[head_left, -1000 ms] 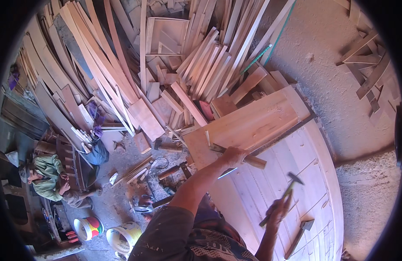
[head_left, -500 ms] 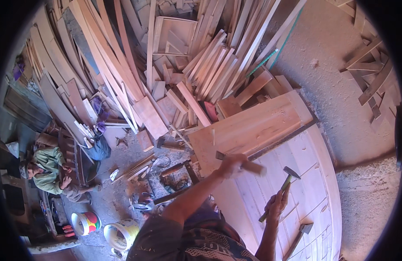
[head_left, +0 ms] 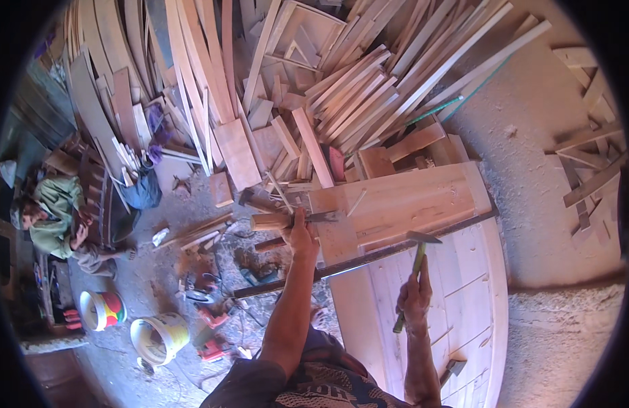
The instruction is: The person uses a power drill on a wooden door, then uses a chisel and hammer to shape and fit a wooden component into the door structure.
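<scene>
My left hand (head_left: 301,236) is closed around a chisel (head_left: 269,222) with a thick wooden handle. Its handle points left, and its grey blade lies over the left end of a wide board. A hammer (head_left: 419,262) with a green handle and a dark metal head is gripped in my right hand (head_left: 415,299), held upright over a large pale wooden panel (head_left: 369,302). Between the wide board (head_left: 410,204) and the panel runs a long dark metal bar (head_left: 355,256). Near my right forearm, a metal-headed tool (head_left: 453,369) rests on the panel.
Stacked planks and offcuts (head_left: 355,95) fill the far side. Another person (head_left: 59,214) sits at the left. Two buckets (head_left: 161,338) stand on the floor, with power tools and cables (head_left: 260,275) lying to their right. More scrap wood (head_left: 593,149) lies far right.
The whole view has shifted. My left hand has moved left and turned the chisel, so its handle points left instead of right. My right hand still grips the hammer, now slightly further left.
</scene>
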Available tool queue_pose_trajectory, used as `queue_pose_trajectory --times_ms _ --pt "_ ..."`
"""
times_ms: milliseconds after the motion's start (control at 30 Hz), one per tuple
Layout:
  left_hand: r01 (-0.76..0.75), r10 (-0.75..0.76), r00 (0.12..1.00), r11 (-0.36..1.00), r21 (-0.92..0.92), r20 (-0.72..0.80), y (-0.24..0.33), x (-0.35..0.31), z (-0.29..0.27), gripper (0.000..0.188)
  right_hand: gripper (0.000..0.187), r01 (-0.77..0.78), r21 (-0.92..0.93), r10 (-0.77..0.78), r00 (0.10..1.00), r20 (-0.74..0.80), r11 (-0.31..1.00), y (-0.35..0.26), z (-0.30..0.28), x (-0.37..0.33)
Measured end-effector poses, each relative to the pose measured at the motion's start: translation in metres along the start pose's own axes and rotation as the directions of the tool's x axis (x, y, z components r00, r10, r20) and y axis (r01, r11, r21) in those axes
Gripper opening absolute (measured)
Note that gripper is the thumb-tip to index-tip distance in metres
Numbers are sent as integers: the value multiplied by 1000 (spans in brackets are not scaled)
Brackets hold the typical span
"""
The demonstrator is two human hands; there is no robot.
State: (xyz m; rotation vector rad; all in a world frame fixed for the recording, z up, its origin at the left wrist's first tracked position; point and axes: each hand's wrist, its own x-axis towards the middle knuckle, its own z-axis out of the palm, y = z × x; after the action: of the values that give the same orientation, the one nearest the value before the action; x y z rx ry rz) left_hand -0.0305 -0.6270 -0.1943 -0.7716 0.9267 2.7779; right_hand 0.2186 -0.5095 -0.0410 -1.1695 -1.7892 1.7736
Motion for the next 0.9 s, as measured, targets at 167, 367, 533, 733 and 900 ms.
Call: queue_pose_trajectory --times_ms 167,367,533,733,900 --pt "-26 27 1000 999 -41 3 -25 7 -15 33 54 96 -30 -90 981 171 995 -36 48 12" --pt "34 -36 997 999 28 72 -24 -6 -23 32 51 650 -361 -462 744 483 669 -83 83 46" --pt "-13 14 996 1000 -19 87 -38 -3 -34 30 54 888 -440 -286 459 841 131 -156 152 62" --pt "-67 85 970 994 -86 230 -50 7 -44 40 65 961 -125 -41 118 992 -247 -167 224 80" --pt "-186 215 942 974 -132 259 -48 15 -50 43 60 981 -16 -8 15 1000 -192 -165 265 66"
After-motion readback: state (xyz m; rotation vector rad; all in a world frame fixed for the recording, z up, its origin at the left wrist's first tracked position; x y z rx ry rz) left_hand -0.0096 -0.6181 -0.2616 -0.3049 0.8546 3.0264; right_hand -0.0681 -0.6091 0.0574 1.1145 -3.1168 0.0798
